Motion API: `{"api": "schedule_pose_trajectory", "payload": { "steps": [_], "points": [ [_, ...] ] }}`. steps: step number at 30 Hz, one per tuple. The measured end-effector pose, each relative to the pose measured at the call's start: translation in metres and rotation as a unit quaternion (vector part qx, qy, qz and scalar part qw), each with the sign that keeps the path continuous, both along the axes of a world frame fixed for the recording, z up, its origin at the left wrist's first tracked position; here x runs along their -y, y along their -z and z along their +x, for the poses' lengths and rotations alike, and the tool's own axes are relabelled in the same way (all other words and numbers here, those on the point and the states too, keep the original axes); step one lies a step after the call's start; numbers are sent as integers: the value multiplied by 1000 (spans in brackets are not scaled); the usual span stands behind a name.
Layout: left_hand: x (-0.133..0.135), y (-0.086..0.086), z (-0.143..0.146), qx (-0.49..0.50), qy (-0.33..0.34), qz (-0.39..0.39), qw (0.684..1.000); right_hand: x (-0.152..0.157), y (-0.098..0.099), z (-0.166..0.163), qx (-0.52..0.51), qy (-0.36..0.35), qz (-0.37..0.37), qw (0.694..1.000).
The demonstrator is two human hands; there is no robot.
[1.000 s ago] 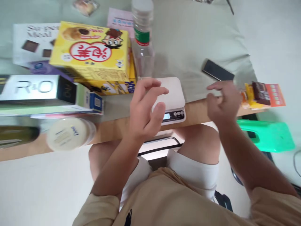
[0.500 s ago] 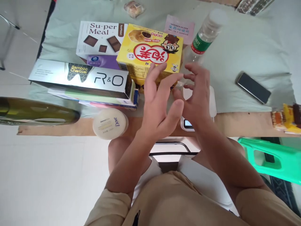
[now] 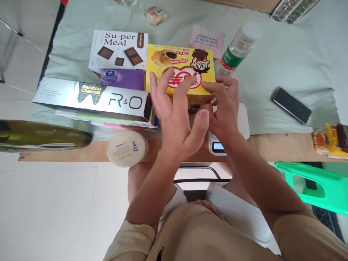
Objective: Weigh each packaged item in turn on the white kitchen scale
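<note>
Change noted: a second ago the two hands were apart above the near edge of the worktop [image 3: 272,145]. Half a second ago they had come together just short of the yellow box [image 3: 179,59], which then sat slightly skewed. Now both hands are on it and the box lies squarer to the near edge. Judgement: the work has passed from approach to contact with the box.

Left hand [image 3: 176,119]: fingers [image 3: 167,78] spread wide, lying over the box's top face and near-left part, thumb out and clear of it. No closed grip is visible.

Right hand [image 3: 224,108]: fingers [image 3: 214,87] curled, tips on the box's near-right corner. The thumb is hidden, so whether it clamps the box cannot be told.

Position: the box sits mid-worktop on the green cloth [image 3: 272,65]. It is just beside the Su-per Meal box [image 3: 118,49] on its left, with the water bottle [image 3: 236,49] close at its far-right corner. The white scale [image 3: 243,119] lies at the near edge, partly under the right hand.

Orientation: the box's long axis runs left to right, parallel to the near edge. Its printed face is up, and the cartoon figure's head points to the far edge.
</note>
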State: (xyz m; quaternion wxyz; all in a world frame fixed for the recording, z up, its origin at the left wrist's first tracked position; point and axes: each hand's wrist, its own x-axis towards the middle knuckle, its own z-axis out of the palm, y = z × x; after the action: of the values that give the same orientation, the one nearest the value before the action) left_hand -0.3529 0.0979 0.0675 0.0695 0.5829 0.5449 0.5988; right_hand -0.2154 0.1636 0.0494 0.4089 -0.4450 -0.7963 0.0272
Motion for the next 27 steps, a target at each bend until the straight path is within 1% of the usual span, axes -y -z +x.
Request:
{"api": "schedule_pose_trajectory", "payload": {
  "steps": [4,7,12,15,18,20,23,27],
  "points": [
    [-4,4,5,19,-36,-4,999,0,2,5,-1,-20,-15,1000],
    [-6,4,6,9,-59,24,998,0,3,8,-1,-36,-40,999],
    [-4,-1,-5,-17,-18,26,999,1,5,15,-17,-76,-92,993],
    [1,-6,-7,12,-17,-9,1000,2,8,16,-23,-88,-105,990],
    [5,-11,-4,53,-10,-54,997,4,7,15,-28,-85,-114,989],
    [7,-12,-3,62,-3,-65,996,6,7,13,-35,-84,-114,989],
    [8,-11,-5,55,-5,-34,998,9,8,10,-47,-80,-105,990],
    [7,-7,-8,51,2,10,999,12,16,5,-78,-70,-91,990]
  ]
}}
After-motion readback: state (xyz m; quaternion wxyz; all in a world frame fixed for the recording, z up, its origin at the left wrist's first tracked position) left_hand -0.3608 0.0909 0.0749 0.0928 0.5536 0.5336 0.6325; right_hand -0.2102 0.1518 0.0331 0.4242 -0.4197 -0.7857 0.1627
